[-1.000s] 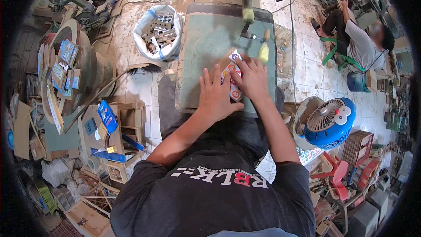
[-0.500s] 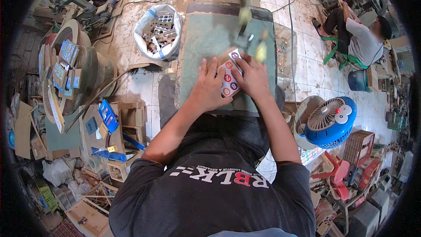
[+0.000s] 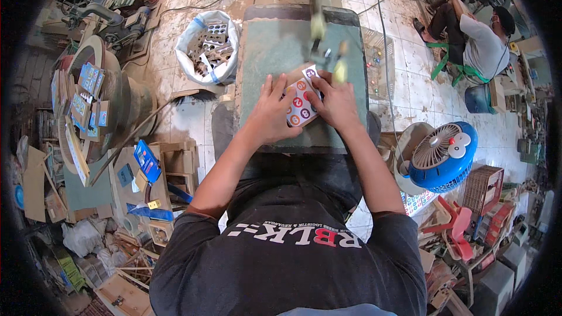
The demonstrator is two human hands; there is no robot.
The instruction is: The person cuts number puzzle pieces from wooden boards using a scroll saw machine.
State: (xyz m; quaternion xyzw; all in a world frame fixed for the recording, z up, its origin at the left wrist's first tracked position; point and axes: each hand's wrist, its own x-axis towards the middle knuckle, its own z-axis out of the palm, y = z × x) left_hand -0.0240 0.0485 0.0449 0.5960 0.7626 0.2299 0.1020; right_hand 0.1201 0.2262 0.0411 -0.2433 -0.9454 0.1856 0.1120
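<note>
A white board printed with orange, red and purple numbered circles [image 3: 299, 103] lies on the green tabletop [image 3: 263, 47], tilted toward the upper right. My left hand [image 3: 270, 111] holds its left side, thumb near the lower edge, fingers pointing away from me. Across from it, my right hand [image 3: 336, 102] grips the right side with fingers bent over the edge. Just beyond the board hangs a blurred machine part with yellow-green pieces [image 3: 339, 69], close to my right fingers. Whether it touches the board, I cannot tell.
Left of the table stands a white sack [image 3: 230, 58] of cut-out scraps. Further left, blue printed boards [image 3: 89, 82] are piled on a round machine. A blue fan [image 3: 442, 161] is at the right. Another person [image 3: 483, 41] sits at the far right.
The board and both hands have shifted slightly left on the tabletop, with the hold kept. The blurred machine part also appears a little further left. The seated person's head and arms have moved.
</note>
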